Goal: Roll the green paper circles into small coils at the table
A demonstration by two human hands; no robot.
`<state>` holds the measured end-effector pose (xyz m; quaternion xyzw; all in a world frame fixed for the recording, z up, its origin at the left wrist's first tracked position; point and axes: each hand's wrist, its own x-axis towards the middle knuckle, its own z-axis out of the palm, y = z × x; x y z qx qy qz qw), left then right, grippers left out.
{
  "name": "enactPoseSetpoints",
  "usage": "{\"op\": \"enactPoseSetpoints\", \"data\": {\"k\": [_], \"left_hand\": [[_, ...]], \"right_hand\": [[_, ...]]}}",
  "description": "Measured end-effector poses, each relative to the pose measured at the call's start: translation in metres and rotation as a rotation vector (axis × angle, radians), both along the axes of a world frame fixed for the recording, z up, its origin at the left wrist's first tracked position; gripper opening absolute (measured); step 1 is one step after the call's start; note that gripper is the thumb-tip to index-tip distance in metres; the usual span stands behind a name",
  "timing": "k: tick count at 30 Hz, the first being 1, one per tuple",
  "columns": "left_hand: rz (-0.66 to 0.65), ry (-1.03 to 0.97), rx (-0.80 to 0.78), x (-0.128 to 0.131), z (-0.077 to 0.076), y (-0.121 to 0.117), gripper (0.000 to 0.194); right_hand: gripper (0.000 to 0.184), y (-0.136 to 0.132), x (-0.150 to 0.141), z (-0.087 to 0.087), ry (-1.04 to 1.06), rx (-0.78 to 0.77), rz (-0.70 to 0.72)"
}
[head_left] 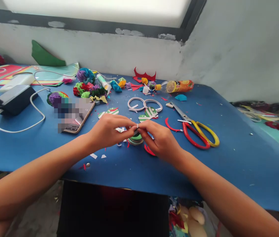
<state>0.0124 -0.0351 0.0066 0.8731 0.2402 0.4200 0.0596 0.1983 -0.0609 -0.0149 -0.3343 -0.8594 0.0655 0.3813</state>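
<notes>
Fingers (130, 132) of left hand (106, 130) and right hand (161, 140) pinch white piece (137, 126) | green stack (136, 138) beneath | scissors (191, 126) at right

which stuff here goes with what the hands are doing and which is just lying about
Likely in use:
small white piece, pinched by left hand and right hand
green-and-white striped paper cutouts
scissors

Probably just lying about:
phone
orange-labelled bottle
</notes>
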Motion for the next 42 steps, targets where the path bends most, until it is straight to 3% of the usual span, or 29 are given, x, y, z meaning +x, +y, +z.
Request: {"op": "enactPoseSetpoints", "data": {"k": [11,22,29,37,42], "left_hand": [[-0.033,0.056,0.031,-0.0027,0.0076,-0.0011,0.008],[-0.026,0.085,0.032,-0.0042,0.0057,0.0005,0.008],[0.136,0.05,-0.26,0.002,0.0053,-0.0059,0.01],[0.008,-0.095,-0.524,0.0024,0.0002,-0.0047,0.02],[0.011,-0.187,-0.667,0.0044,0.0067,-0.0028,0.02]], "right_hand": [[0.01,-0.0024,-0.0012,0.0024,0.002,0.013,0.006],[0.012,-0.0039,-0.0005,0.0035,0.045,-0.113,0.008],[0.013,-0.0032,-0.0019,0.002,0.058,-0.113,0.004],[0.013,-0.0023,0.0002,0.0027,0.104,-0.088,-0.045],[0.015,-0.0038,-0.0009,0.0082,0.217,-0.194,-0.062]]}}
